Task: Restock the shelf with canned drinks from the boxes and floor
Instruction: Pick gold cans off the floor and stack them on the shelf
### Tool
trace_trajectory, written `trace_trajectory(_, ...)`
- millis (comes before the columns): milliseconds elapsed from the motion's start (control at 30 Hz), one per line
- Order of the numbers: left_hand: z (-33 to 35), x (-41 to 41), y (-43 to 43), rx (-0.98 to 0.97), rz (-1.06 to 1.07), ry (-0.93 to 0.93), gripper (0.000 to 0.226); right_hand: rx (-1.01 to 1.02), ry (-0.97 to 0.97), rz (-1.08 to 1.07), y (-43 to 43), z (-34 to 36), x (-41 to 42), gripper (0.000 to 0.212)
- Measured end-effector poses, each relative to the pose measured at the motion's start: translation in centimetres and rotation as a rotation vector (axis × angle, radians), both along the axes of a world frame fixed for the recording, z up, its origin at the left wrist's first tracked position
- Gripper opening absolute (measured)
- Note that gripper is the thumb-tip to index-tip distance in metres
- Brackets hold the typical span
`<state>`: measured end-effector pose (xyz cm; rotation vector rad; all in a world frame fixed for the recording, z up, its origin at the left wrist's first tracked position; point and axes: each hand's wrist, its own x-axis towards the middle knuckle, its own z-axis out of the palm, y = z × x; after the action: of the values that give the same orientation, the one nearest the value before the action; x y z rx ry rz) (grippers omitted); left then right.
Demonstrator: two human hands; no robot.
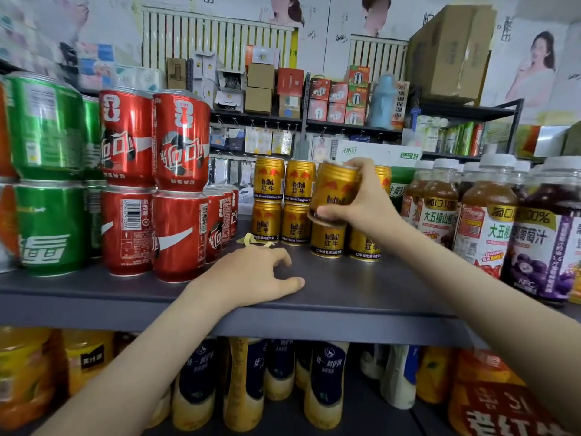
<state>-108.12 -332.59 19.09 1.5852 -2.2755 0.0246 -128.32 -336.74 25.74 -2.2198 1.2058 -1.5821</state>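
Observation:
My right hand (364, 201) grips a gold Red Bull can (333, 191), tilted, just above a lower gold can (328, 240) in the front row. Behind and to the left, more gold Red Bull cans (283, 199) stand stacked two high on the grey shelf (345, 294). My left hand (251, 273) rests on the shelf near its front edge, fingers loosely bent, holding nothing.
Red cola cans (179, 190) and green cans (47, 174) are stacked two high at the left. Juice bottles (484, 221) crowd the right side. A yellow scrap (254, 241) lies on the shelf. Bottles (323, 385) fill the shelf below.

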Motion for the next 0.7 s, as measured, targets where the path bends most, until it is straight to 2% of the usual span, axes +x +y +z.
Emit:
trace_trajectory(100,0.0,0.0,0.1,0.002,-0.001,-0.016,0.055,-0.064,0.026,-0.123,-1.3,1.9,0.3,0.081)
trace_trajectory(300,0.2,-0.1,0.4,0.004,-0.014,-0.028,0.049,-0.11,0.157,-0.229,-3.0,1.6,1.9,0.078)
trace_trajectory(500,0.2,0.1,0.5,0.019,-0.029,-0.001,0.049,-0.04,0.151,-0.28,-4.3,1.6,2.9,0.08)
trace_trajectory(700,0.1,0.1,0.4,0.021,-0.022,0.006,0.05,-0.025,0.342,-0.409,-5.1,2.6,2.4,0.084)
